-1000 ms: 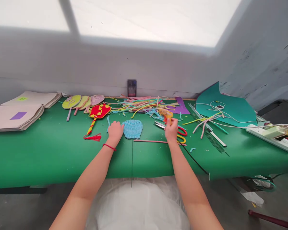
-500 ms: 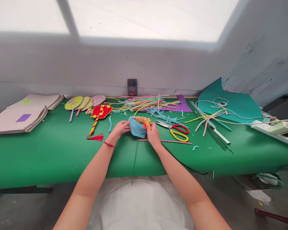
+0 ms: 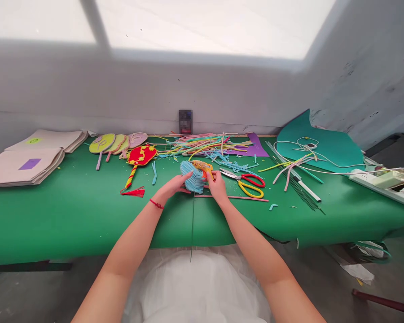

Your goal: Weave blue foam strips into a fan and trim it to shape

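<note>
My left hand (image 3: 175,185) grips the lower left edge of a light blue fan head (image 3: 192,179) made of rows of pipe cleaners. From its bottom a thin dark wire (image 3: 192,224) runs down past the table's front edge. In my right hand (image 3: 218,185) is a yellow-orange hot glue gun (image 3: 206,167), its front end over the top right of the blue piece. The glue gun's nozzle tip is too small to make out. Close to my right hand lie scissors (image 3: 245,180) with one red and one yellow handle, and a pink pipe cleaner (image 3: 242,198).
Behind my hands lies a heap of coloured pipe cleaners (image 3: 202,146). To the left are a red and yellow fan (image 3: 141,155), several pale fans (image 3: 103,143) and paper stacks (image 3: 10,168). At right are dark wires (image 3: 306,197), a teal sheet (image 3: 336,152) and a power strip (image 3: 373,181).
My left hand has moved slightly right and lower along the blue fan head's edge. The blue piece has turned a little, and the wire's lower end has swung right. The glue gun is tilted differently.
</note>
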Demonstrator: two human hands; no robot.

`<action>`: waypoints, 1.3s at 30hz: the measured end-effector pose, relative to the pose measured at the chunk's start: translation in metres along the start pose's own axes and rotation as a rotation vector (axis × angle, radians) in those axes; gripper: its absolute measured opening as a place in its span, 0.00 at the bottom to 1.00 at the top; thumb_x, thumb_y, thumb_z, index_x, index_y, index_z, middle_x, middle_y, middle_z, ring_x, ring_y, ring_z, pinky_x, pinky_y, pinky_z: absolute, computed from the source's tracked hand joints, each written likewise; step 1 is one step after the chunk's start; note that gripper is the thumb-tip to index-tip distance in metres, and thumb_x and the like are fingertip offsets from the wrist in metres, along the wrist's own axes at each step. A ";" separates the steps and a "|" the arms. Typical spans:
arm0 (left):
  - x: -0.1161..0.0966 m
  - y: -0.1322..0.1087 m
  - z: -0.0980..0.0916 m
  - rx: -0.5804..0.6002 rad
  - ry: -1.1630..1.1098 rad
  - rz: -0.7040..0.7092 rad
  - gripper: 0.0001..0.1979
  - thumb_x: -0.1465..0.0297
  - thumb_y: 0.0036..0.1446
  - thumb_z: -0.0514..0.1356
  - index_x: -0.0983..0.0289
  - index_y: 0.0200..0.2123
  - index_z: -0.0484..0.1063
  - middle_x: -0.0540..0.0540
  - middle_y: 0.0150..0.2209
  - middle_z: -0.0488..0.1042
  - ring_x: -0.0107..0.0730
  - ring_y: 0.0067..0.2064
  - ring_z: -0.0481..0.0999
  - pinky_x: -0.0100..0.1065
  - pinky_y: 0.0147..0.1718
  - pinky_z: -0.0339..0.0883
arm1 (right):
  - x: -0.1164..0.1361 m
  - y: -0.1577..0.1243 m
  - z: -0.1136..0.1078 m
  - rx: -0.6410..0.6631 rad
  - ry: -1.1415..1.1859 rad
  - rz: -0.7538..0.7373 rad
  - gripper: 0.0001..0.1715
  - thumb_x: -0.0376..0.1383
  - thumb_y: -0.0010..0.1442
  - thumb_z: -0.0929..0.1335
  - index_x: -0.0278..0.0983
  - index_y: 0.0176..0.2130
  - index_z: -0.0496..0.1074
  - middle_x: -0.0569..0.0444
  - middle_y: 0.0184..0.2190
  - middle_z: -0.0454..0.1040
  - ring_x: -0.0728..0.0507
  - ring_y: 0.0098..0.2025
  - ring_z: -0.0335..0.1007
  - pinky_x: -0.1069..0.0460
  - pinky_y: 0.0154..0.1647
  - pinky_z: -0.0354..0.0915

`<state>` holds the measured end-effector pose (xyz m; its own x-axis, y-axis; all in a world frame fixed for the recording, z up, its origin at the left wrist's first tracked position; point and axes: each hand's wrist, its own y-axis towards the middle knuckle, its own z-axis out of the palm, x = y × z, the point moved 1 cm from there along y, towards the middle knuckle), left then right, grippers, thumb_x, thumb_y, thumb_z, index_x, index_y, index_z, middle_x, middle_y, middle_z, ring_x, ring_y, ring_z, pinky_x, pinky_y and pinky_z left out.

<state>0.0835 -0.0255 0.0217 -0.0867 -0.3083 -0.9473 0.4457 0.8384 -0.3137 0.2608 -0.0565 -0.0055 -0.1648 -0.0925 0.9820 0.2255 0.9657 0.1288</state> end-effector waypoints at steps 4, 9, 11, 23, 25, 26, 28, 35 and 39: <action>0.008 0.007 0.001 -0.120 0.023 -0.010 0.17 0.65 0.50 0.66 0.67 0.42 0.74 0.62 0.41 0.78 0.42 0.38 0.78 0.37 0.32 0.75 | 0.000 0.001 -0.001 0.000 -0.025 -0.001 0.27 0.60 0.56 0.60 0.41 0.39 0.58 0.50 0.36 0.74 0.41 0.39 0.75 0.49 0.28 0.72; 0.005 0.008 0.001 -0.201 -0.017 -0.004 0.14 0.67 0.51 0.65 0.69 0.40 0.74 0.63 0.40 0.79 0.40 0.36 0.78 0.34 0.29 0.75 | 0.002 0.002 -0.006 -0.067 -0.066 0.008 0.27 0.59 0.56 0.60 0.41 0.40 0.59 0.50 0.35 0.74 0.43 0.29 0.72 0.49 0.25 0.68; 0.002 0.007 -0.001 -0.234 -0.053 0.010 0.14 0.68 0.52 0.63 0.70 0.39 0.73 0.64 0.40 0.79 0.39 0.36 0.78 0.33 0.28 0.74 | 0.004 0.001 -0.010 -0.112 -0.095 0.005 0.27 0.59 0.57 0.60 0.41 0.41 0.60 0.49 0.37 0.74 0.44 0.28 0.70 0.49 0.26 0.66; -0.006 0.009 -0.017 -0.491 -0.581 0.114 0.04 0.74 0.56 0.60 0.68 0.37 0.71 0.57 0.37 0.78 0.30 0.35 0.78 0.29 0.33 0.75 | 0.017 -0.008 -0.008 -0.204 -0.408 -0.067 0.33 0.54 0.45 0.70 0.41 0.45 0.60 0.49 0.42 0.74 0.38 0.40 0.72 0.48 0.35 0.63; -0.007 0.009 -0.018 -0.498 -0.667 0.110 0.02 0.76 0.57 0.59 0.67 0.35 0.70 0.55 0.33 0.77 0.27 0.31 0.77 0.28 0.31 0.75 | 0.017 -0.009 -0.006 -0.204 -0.436 -0.097 0.30 0.52 0.47 0.69 0.41 0.45 0.60 0.50 0.42 0.74 0.38 0.40 0.72 0.48 0.35 0.63; -0.008 0.008 -0.018 -0.500 -0.702 0.110 0.01 0.76 0.57 0.59 0.67 0.34 0.70 0.54 0.31 0.77 0.26 0.29 0.76 0.28 0.31 0.75 | 0.016 -0.010 -0.006 -0.207 -0.439 -0.105 0.29 0.51 0.48 0.69 0.41 0.45 0.60 0.50 0.42 0.74 0.39 0.40 0.72 0.48 0.35 0.63; -0.009 0.007 -0.019 -0.508 -0.757 0.111 0.01 0.77 0.58 0.58 0.67 0.34 0.70 0.53 0.29 0.76 0.24 0.27 0.75 0.28 0.30 0.76 | 0.016 -0.009 -0.007 -0.212 -0.440 -0.117 0.27 0.48 0.48 0.68 0.41 0.45 0.60 0.51 0.42 0.73 0.39 0.39 0.72 0.48 0.35 0.63; -0.010 0.007 -0.022 -0.528 -0.816 0.123 0.02 0.77 0.58 0.58 0.67 0.34 0.70 0.53 0.28 0.75 0.25 0.26 0.74 0.28 0.28 0.75 | 0.015 -0.008 -0.010 -0.206 -0.472 -0.140 0.25 0.44 0.48 0.67 0.42 0.45 0.60 0.51 0.43 0.73 0.40 0.38 0.71 0.48 0.34 0.63; -0.010 0.007 -0.022 -0.528 -0.816 0.120 0.02 0.76 0.58 0.58 0.67 0.34 0.70 0.53 0.29 0.75 0.25 0.26 0.74 0.28 0.28 0.75 | 0.015 -0.009 -0.009 -0.176 -0.455 -0.144 0.23 0.43 0.48 0.66 0.42 0.44 0.60 0.51 0.43 0.73 0.40 0.37 0.71 0.48 0.34 0.63</action>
<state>0.0679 -0.0067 0.0279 0.6644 -0.2570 -0.7018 -0.0620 0.9168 -0.3945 0.2653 -0.0689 0.0092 -0.5993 -0.0690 0.7975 0.3211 0.8919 0.3185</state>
